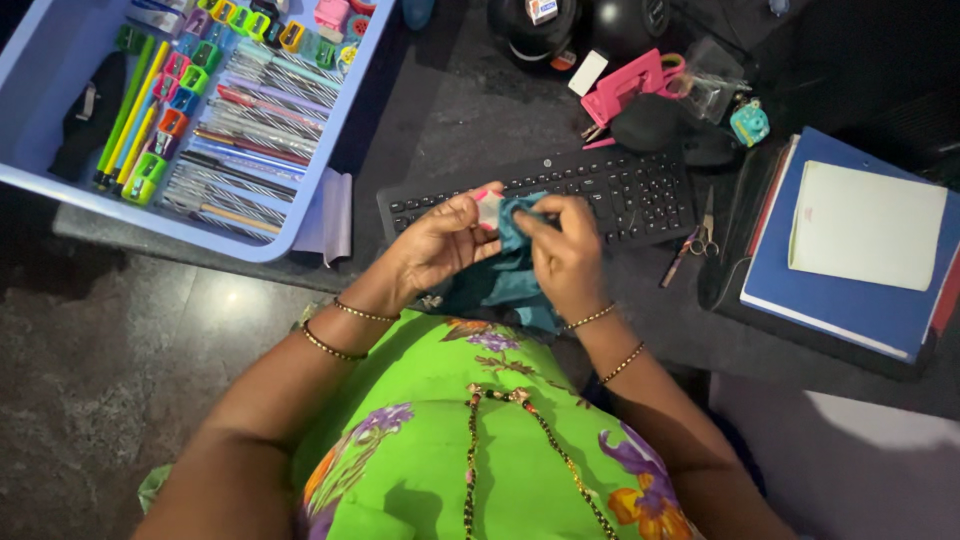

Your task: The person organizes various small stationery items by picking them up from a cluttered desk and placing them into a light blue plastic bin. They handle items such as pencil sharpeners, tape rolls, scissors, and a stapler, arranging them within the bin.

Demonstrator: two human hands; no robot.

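My left hand (440, 240) pinches a small white-and-pink object (489, 207) at its fingertips. My right hand (565, 250) presses a teal cloth (510, 280) against that object; the cloth hangs down between both hands. Both hands hover just in front of a black keyboard (610, 190) on the dark desk. Gold bangles circle both wrists. Part of the small object is hidden by the cloth and my fingers.
A lavender tray (60, 60) at upper left holds pencils, pens and several colourful sharpeners. Scissors (705, 235) lie right of the keyboard. A blue folder (850, 300) with a white notepad (865, 225) sits at right. A pink stapler-like item (625, 85) lies behind the keyboard.
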